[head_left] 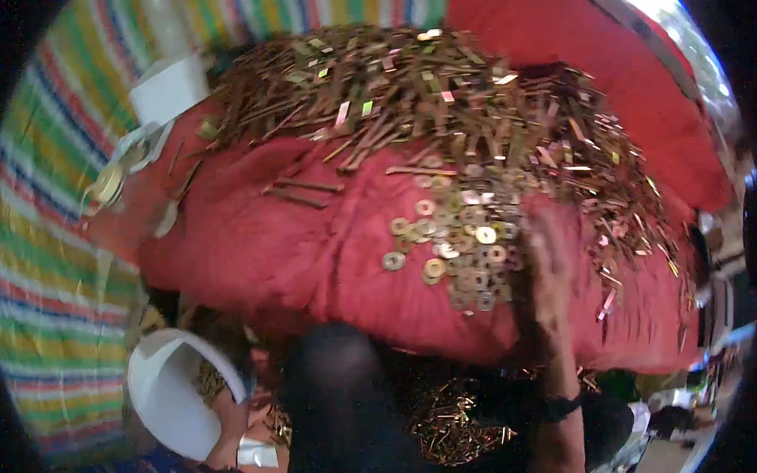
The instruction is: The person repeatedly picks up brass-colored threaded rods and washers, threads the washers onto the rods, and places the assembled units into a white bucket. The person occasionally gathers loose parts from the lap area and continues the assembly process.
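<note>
My left hand (229, 413), low at the left, is at the rim of a tilted white plastic tub (172, 402) and seems to grip it. Its fingers are partly hidden. Small brownish pieces lie inside the tub. My right hand (549, 272) is over the red cloth (253, 232), at the right side of a spread of metal washers (471, 250). Motion smears its fingers, so I cannot see whether they hold anything. Washers lie loose and overlapping, mostly left of this hand. Behind them is a large heap of long brownish metal bolts (365, 95).
Striped sheeting (55, 273) lines the left and back. A white box (169, 89) and a pale yellow roll-like item (108, 183) stand at the left. More small metal pieces (460, 425) lie below the cloth's near edge, beside my dark-clothed knee (334, 388).
</note>
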Available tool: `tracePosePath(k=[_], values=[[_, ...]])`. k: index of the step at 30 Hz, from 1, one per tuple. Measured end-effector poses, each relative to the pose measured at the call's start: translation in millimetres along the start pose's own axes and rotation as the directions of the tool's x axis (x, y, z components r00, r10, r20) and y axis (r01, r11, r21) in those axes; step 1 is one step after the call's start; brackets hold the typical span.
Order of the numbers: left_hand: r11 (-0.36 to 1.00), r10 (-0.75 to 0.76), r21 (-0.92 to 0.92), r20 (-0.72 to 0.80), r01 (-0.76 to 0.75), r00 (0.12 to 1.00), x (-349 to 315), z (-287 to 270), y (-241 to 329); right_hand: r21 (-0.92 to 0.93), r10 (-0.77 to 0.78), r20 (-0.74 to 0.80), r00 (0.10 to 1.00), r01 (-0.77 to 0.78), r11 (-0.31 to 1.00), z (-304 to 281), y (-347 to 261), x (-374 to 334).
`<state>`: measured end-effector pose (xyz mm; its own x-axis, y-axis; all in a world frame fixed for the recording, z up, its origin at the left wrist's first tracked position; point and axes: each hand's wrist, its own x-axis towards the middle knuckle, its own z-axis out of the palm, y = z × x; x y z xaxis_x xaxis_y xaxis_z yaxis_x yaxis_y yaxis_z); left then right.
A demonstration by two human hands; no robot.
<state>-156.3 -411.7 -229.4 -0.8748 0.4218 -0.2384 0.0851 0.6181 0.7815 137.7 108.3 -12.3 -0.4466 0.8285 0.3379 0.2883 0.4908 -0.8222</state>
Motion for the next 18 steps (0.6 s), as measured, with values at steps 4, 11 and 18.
tracePosePath(k=[4, 11, 18], values=[[0.994, -0.108, -0.015, 0.078, 0.11, 0.991, -3.8, 5.7, 22.9, -0.534, -0.4, 0.013, 0.916, 0.345, 0.772, -21.8, -29.6, -8.4], [0.805, -0.328, -0.528, -0.016, 0.271, 0.944, -38.7, 43.2, 6.8, 0.023, -0.241, 0.186, 0.953, 0.241, 0.97, 7.8, -116.7, -37.3], [0.889, -0.155, -0.401, 0.192, 0.222, 0.969, -69.6, 92.7, -38.5, -0.058, -0.228, 0.373, 0.899, 0.268, 0.962, 17.6, -99.8, -24.4]])
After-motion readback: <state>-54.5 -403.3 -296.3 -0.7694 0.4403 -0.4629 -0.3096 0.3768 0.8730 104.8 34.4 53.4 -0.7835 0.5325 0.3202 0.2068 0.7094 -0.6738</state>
